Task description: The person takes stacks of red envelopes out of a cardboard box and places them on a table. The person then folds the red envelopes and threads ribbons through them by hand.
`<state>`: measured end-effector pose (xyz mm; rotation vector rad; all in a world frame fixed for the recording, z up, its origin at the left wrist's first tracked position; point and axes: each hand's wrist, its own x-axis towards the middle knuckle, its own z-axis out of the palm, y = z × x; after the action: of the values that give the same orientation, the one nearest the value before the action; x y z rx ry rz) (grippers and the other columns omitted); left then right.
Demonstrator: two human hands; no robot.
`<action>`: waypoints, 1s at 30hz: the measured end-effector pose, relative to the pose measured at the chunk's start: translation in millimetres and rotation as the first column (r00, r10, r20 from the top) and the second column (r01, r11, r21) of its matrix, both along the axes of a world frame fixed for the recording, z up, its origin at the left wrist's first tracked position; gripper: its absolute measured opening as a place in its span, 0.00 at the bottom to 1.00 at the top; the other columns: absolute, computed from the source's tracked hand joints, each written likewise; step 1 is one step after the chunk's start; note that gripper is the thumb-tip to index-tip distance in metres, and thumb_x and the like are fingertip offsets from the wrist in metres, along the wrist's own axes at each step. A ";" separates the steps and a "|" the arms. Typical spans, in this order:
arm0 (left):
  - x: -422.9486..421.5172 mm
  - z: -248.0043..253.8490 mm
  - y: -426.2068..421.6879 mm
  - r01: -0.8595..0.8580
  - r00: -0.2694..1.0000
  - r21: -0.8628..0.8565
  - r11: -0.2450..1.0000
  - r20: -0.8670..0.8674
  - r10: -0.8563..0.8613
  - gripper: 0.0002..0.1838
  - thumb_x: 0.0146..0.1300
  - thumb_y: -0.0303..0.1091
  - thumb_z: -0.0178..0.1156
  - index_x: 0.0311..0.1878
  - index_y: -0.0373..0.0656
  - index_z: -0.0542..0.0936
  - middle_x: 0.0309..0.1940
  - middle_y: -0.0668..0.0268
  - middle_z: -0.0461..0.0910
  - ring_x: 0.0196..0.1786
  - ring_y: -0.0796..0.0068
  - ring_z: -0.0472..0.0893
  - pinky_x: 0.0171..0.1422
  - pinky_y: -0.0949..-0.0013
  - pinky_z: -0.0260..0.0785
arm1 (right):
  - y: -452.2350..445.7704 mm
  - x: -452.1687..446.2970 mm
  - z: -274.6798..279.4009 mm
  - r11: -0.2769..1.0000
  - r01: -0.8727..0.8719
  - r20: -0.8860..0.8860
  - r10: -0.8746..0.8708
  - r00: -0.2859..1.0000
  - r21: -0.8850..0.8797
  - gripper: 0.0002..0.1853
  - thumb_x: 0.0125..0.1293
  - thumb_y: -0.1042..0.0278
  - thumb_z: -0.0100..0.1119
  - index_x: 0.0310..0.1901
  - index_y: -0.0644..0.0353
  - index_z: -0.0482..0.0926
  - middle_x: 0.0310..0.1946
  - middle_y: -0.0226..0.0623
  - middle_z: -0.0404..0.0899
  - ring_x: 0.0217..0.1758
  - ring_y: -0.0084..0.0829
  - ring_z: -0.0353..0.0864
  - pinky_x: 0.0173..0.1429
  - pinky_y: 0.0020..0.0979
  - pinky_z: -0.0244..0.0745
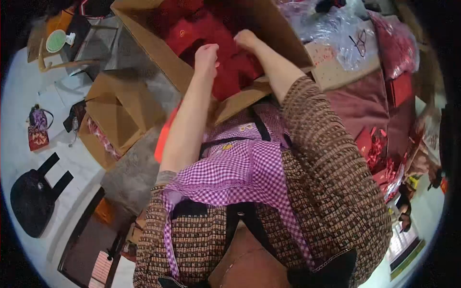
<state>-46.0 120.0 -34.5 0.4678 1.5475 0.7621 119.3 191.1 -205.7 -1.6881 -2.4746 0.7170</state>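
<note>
A large open cardboard box (144, 41) stands before me, with red items (204, 31) inside. One of these bears a small gold emblem; whether they are cloth or paper is unclear. My left hand (206, 57) is closed over the near left part of the box, its fingertips partly hidden. Across from it, my right hand (246, 40) has its fingers curled in, close to the red pieces. What either hand grips, if anything, I cannot make out.
A smaller open cardboard box (122, 108) sits at my left. Clear plastic wrapping (336, 36) lies at upper right, beside dark red covering (357, 103) and shiny red pieces (372, 149). A black bag (33, 201) is at far left.
</note>
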 end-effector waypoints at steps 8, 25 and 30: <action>-1.2 -119.0 -12.2 0.297 0.670 -0.179 0.938 -0.660 -0.338 0.18 0.56 0.43 0.58 0.46 0.42 0.80 0.44 0.50 0.79 0.50 0.51 0.76 0.56 0.56 0.67 | -71.1 -20.5 -35.1 0.651 -0.288 -0.018 0.388 0.922 -0.702 0.13 0.54 0.65 0.51 0.34 0.63 0.83 0.37 0.49 0.81 0.41 0.40 0.82 0.45 0.37 0.76; -17.5 -185.6 -49.7 0.402 0.523 -0.325 0.856 -0.686 -0.506 0.22 0.58 0.36 0.52 0.56 0.41 0.74 0.55 0.51 0.71 0.57 0.50 0.70 0.64 0.59 0.61 | -60.2 -4.6 -37.0 0.140 0.037 -0.006 -0.296 0.955 -0.989 0.11 0.62 0.71 0.53 0.44 0.50 0.80 0.36 0.32 0.80 0.36 0.30 0.80 0.34 0.40 0.76; -28.5 -178.5 -53.5 0.211 0.744 -0.212 0.954 -0.598 -0.297 0.19 0.55 0.30 0.49 0.50 0.36 0.76 0.50 0.48 0.75 0.56 0.55 0.73 0.61 0.63 0.63 | -62.5 -15.8 -37.7 0.181 -0.131 -0.142 -0.051 0.989 -0.975 0.12 0.64 0.70 0.52 0.49 0.49 0.77 0.36 0.28 0.79 0.37 0.28 0.79 0.39 0.41 0.78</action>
<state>-74.5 66.5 -213.0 0.8798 2.0806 0.2821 103.5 128.6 -243.4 -1.5444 -1.8389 2.8154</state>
